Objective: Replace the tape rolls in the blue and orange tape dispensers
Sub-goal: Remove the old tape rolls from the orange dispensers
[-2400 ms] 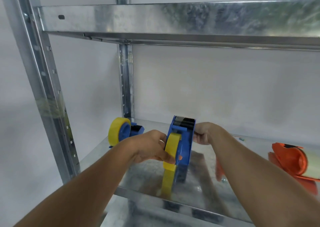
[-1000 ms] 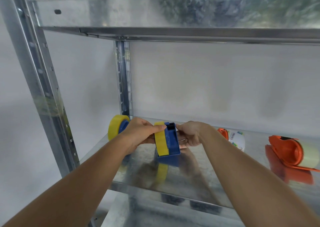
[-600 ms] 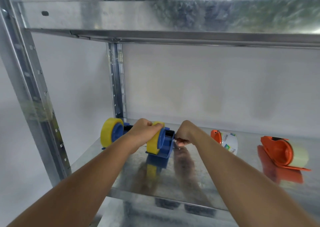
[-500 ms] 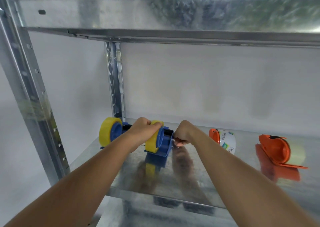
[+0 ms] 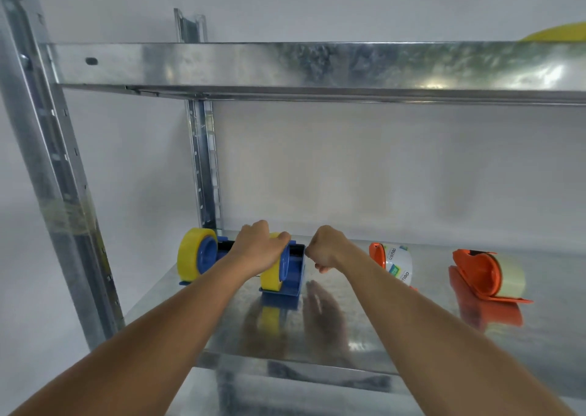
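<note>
Shelf (image 5: 364, 330) | left hand (image 5: 257, 251) clasps blue dispenser (image 5: 293, 273) | right hand (image 5: 325, 249) curled closed, fingertips hidden

Both forearms are bare to the frame's edge, no sleeves showing; the left hand (image 5: 258, 251) and right hand (image 5: 326, 250) wear nothing visible

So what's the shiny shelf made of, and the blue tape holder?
The shelf looks like galvanized steel: silvery, mottled, mirroring the hands. The blue tape dispenser under the left hand seems moulded plastic, smooth with solid colour.
</note>
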